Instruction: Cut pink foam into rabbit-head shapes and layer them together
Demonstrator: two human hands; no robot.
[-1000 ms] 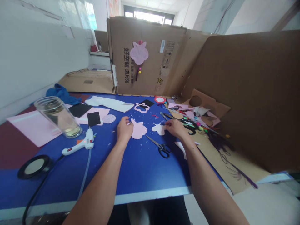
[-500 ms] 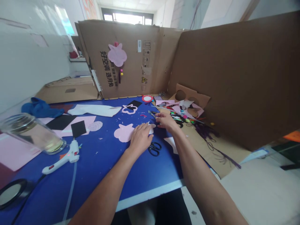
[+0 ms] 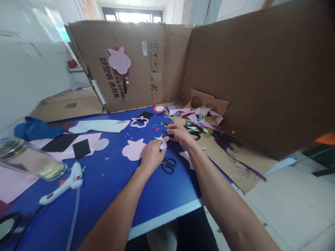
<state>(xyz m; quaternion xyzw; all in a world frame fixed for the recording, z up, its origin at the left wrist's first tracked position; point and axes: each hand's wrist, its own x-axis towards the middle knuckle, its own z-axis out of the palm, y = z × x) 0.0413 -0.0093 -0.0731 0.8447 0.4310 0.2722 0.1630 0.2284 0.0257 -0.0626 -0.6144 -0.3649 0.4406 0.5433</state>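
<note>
Glass jar (image 3: pixel 28 162) at the far left of the blue table (image 3: pixel 104 205), cut off by the frame edge, pale yellow liquid low inside, glare on the glass, its lean hard to judge through the wide lens. Left hand (image 3: pixel 151 157) palm down and fairly narrow, fingers curled against the edge of a white felt star (image 3: pixel 163 141), no clear grip on it. Right hand (image 3: pixel 178 134) with fingers bunched just beside the star's right point, anything between them hidden, so no telling whether it holds something. White felt star flat on the table between both hands. Pink felt flower shape (image 3: pixel 133 150) just left of the left hand. Black-handled scissors (image 3: pixel 169 165) just below the star, blades out of sight behind the left hand. Hot glue gun (image 3: pixel 62 184) well to the left, its cord running off the bottom of the frame. Roll of black tape (image 3: pixel 7 225) cut off at the bottom corner. Felt scraps (image 3: pixel 201 118) heaped on brown cardboard (image 3: pixel 209 101) at the right, small pieces too jumbled to make out
</note>
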